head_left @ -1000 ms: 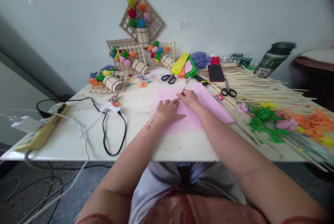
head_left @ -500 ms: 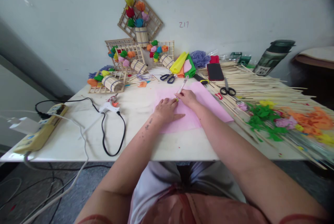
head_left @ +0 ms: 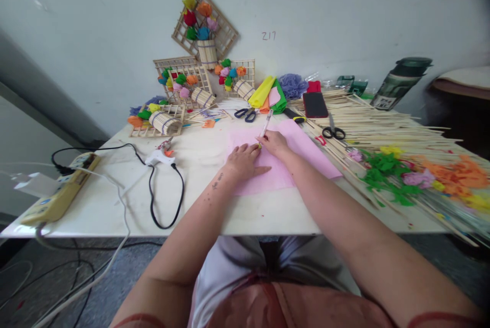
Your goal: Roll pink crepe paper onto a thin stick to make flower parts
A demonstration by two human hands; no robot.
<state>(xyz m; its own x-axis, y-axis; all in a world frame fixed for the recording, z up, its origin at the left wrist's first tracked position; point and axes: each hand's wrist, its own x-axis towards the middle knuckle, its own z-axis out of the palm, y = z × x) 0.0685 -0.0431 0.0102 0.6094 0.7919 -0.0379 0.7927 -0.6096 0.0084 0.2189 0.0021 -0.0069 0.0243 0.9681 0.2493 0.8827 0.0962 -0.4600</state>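
Head view: the left hand lies flat, fingers spread, pressing on a pink sheet that lies on the white worktop straight ahead of the person. The right hand is closed around a pen, its tip down on the sheet just beside the left fingertips, its barrel slanting up and away. The two hands almost touch.

Behind the sheet lie blue-handled scissors and folded coloured sheets. To the right a dark phone rests on a wide heap of sticks, with black scissors near it and paper flowers closer to the edge. On the left a glue gun lies with its black cord looped, and a power strip sits at the far left edge. Stick frames with flowers lean on the wall.
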